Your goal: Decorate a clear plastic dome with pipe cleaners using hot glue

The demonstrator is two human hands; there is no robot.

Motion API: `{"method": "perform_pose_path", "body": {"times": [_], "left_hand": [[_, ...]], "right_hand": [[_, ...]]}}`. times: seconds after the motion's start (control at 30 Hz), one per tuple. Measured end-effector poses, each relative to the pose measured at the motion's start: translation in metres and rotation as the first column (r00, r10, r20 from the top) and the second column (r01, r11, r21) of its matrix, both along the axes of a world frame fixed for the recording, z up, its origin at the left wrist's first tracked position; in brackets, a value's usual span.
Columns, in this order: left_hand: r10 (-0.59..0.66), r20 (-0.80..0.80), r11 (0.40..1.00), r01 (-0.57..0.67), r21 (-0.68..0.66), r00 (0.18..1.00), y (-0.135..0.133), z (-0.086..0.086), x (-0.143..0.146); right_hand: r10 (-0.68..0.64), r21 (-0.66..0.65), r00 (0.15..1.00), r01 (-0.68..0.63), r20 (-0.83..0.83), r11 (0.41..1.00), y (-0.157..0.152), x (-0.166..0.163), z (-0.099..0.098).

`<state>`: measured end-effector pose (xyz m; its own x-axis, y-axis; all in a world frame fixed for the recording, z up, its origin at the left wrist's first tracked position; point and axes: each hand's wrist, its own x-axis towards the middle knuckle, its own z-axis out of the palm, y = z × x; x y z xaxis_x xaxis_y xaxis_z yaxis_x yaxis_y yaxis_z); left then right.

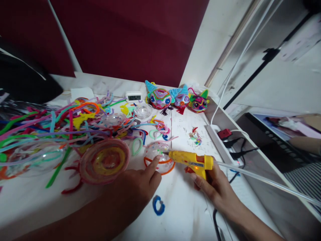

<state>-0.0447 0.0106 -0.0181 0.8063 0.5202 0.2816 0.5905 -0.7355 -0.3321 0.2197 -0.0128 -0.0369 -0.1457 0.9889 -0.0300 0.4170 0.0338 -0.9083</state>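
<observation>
My right hand [213, 184] is wrapped round the handle of a yellow glue gun [192, 160], with a long clear glue stick [260, 179] running out of its back. The nozzle points left and meets a clear plastic dome [155, 149] on the table. Orange pipe cleaner [165, 171] curves around the dome's near side and across it. From the left, my left hand [140, 185] holds the dome, its index finger pressed on top and its other fingers partly hidden. A blue pipe-cleaner ring [158, 205] lies nearer to me.
Left of the dome are a pink and yellow bowl-like piece [104, 161] and heaped coloured pipe cleaners [62, 120]. Several decorated animal heads [160, 97] stand at the back, beside a small digital clock [133, 96]. A power strip [223, 144] with cords lines the right edge.
</observation>
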Motion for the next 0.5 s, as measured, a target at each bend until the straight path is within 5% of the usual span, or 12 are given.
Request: {"method": "perform_pose_path", "body": {"times": [0.5], "left_hand": [[0.004, 0.025, 1.0, -0.004, -0.009, 1.0, -0.0001, 0.0028, 0.0013]], "right_hand": [[-0.017, 0.05, 0.999, 0.015, 0.047, 0.999, 0.0019, -0.001, -0.0034]]}}
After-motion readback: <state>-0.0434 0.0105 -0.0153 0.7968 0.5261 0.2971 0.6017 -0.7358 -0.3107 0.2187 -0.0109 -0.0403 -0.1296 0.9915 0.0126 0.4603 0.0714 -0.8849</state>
